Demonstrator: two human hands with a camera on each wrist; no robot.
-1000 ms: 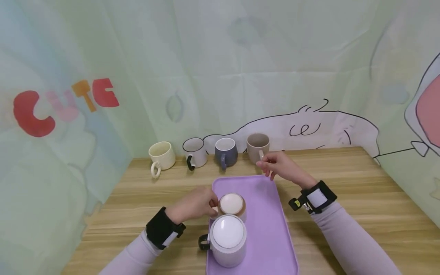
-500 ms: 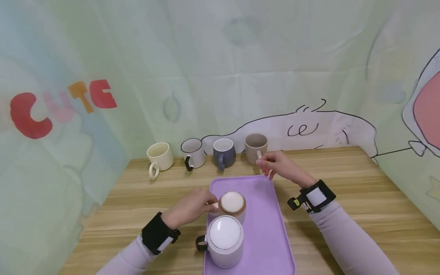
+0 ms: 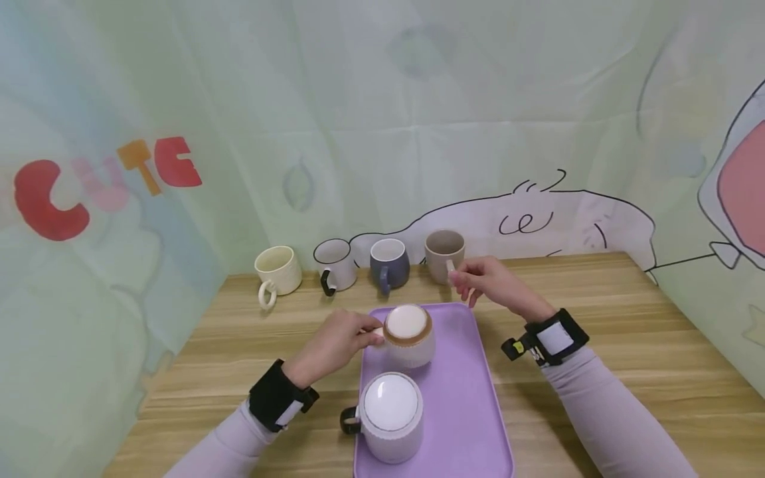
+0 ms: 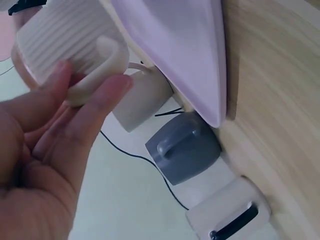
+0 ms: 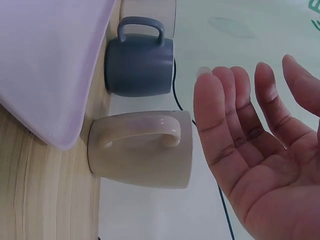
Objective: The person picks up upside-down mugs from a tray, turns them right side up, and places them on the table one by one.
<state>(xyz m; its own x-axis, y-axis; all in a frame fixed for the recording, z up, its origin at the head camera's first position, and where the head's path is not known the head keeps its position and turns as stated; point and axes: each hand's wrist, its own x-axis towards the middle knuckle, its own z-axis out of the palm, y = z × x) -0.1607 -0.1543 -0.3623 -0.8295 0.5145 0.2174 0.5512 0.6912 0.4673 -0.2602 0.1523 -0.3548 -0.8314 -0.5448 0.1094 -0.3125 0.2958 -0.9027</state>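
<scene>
My left hand (image 3: 339, 340) pinches the handle (image 4: 102, 70) of a ribbed white mug (image 3: 412, 352), which seems raised over the purple tray (image 3: 463, 411). A brown ring and a white round face show on its top; whether that is its mouth or base I cannot tell. In the left wrist view the thumb and fingers close on that handle. A pale grey mug (image 3: 391, 435) with a black handle stands nearer on the tray. My right hand (image 3: 493, 284) hovers by a beige mug (image 5: 140, 162); in the right wrist view its fingers are loosely bent, hold nothing and stand apart from the mug.
Along the back of the wooden table (image 3: 239, 358) stand a cream mug (image 3: 283, 273), a white mug with a black handle (image 3: 340, 269) and a blue-grey mug (image 3: 391, 269). A printed cloth (image 3: 370, 133) hangs behind them.
The left hand has carried the brown-ringed mug away from the pale grey mug, toward the tray's far end. My right hand has shifted only slightly by the beige mug.
</scene>
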